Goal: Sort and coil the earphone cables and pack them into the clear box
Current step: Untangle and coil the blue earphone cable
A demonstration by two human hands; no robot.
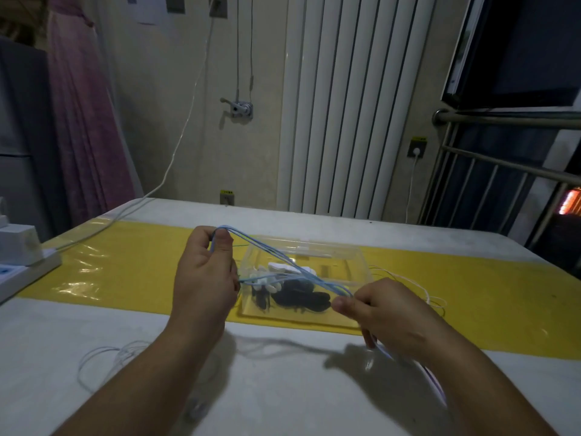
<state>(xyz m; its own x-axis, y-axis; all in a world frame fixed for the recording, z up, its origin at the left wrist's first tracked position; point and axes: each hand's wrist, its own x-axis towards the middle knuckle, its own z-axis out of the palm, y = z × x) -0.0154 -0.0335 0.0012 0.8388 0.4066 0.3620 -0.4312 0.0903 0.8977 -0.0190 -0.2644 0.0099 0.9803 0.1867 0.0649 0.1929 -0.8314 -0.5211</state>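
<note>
**Blue cable stretched over the box**

A white table [283, 388] crossed by a glossy yellow strip [125, 262] stands before a white ribbed radiator [345, 105] and a pink curtain [81, 121]. The clear box [333, 247] sits on the strip with black and white coils inside. Above it, the blue earphone cable [283, 259] runs as several strands, its long axis slanting from far left to near right. The left hand [204, 272] pinches the looped far end; the right hand [386, 316] pinches the near end.
</note>
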